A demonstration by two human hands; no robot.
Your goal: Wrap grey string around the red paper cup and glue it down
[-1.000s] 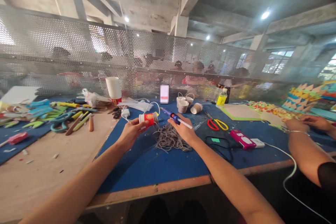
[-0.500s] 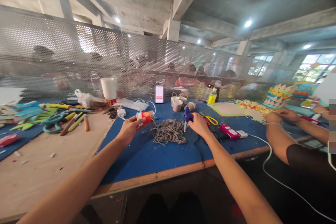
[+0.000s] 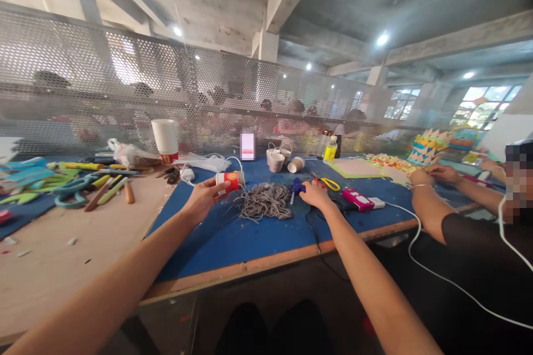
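Note:
My left hand (image 3: 202,199) is closed round a small red and white paper cup (image 3: 228,181), held on its side above the blue mat (image 3: 258,236). My right hand (image 3: 314,195) rests on the mat with its fingers curled on a blue glue gun (image 3: 297,186), whose white glue stick points down toward me. A heap of grey twine (image 3: 263,202) lies between my two hands. A strand runs from the heap toward the cup.
Red and yellow scissors (image 3: 328,183), a pink and white device (image 3: 357,199) and a black cable lie right of my hand. Twine-wrapped cups (image 3: 282,160), a phone (image 3: 247,146) and a bottle (image 3: 330,150) stand behind. A co-worker's arms (image 3: 433,199) work at right. Craft tools (image 3: 83,186) cover the left.
My right hand has carried the glue gun from above the twine down to the mat on the right. The camera has turned to the right. The cup stays in my left hand.

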